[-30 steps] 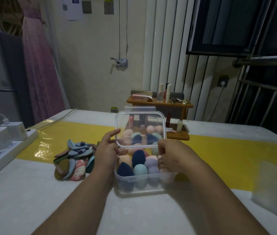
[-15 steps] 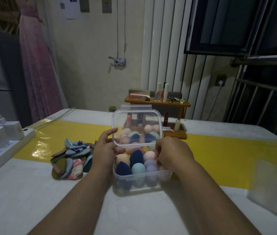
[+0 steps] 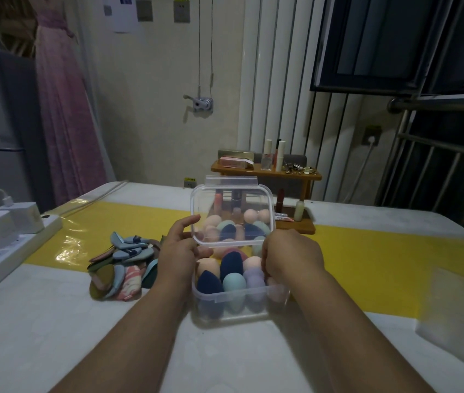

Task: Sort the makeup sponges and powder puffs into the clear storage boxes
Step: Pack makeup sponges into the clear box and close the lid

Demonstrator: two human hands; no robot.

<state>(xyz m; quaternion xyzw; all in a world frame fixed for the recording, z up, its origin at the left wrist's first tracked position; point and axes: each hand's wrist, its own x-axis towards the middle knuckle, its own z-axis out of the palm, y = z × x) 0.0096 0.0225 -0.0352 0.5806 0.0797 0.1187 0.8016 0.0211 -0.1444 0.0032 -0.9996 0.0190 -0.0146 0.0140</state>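
A clear storage box [image 3: 242,304] stands on the table in front of me, packed with several egg-shaped makeup sponges [image 3: 233,282] in navy, teal, peach and lilac. Its clear lid [image 3: 232,212] is held tilted up over the box's far half. My left hand [image 3: 178,251] grips the lid's left edge, thumb on its front rim. My right hand [image 3: 289,255] grips the lid's right front corner with curled fingers. A pile of flat powder puffs [image 3: 123,265] in blue, olive and pink lies left of the box.
A white power strip [image 3: 4,251] with chargers sits at the left table edge. A wooden shelf [image 3: 265,173] with cosmetics stands behind the box. Another clear box [image 3: 460,307] lies at the right edge. A yellow band [image 3: 381,259] crosses the table.
The lid stays tilted over the box in both hands. My right hand has shifted slightly along the lid's right front corner; the view has drifted a little.
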